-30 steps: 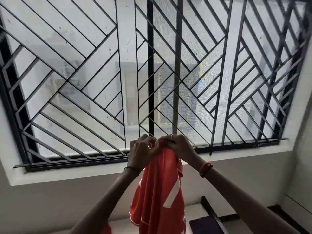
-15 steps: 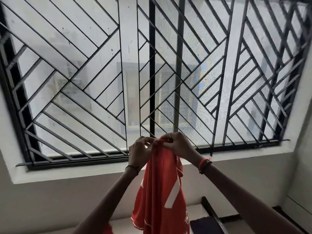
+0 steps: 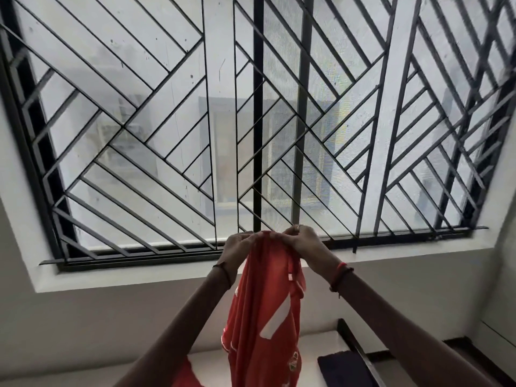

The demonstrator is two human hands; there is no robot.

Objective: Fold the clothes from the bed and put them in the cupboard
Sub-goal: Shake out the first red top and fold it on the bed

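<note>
Our grip is a double pinch. The left hand (image 3: 238,254) and the right hand (image 3: 303,245) are both curled tight, fingers and thumbs closed on the top edge of the red jersey (image 3: 262,317). The knuckles almost meet, with a small hump of cloth bunched between them.

We hold the jersey up at arm's length in front of the window grille (image 3: 167,135), hands level with the grille's bottom rail. From there the whole garment can drop free below that rail, and its own weight pulls out the creases. It hangs in a narrow column, doubled lengthwise as far as we can judge. White stripes show on the side facing us and a small crest sits low down. We cannot tell whether the edge we hold is the collar or the hem.

Further below the grille, past the wall under it, lies the pale bed (image 3: 315,346). The jersey's lower end hangs in front of it; whether the two touch is out of view. A dark garment (image 3: 343,370) lies on the bed, below the grille's right half. A black thread (image 3: 223,275) circles our left wrist and a red band (image 3: 342,275) our right.

We judge this to be the lining-up step of the fold, with edges matched in the air before the cloth is laid down for the cross folds. The thin fabric looks slippery, so the pinch needs to be firm.
</note>
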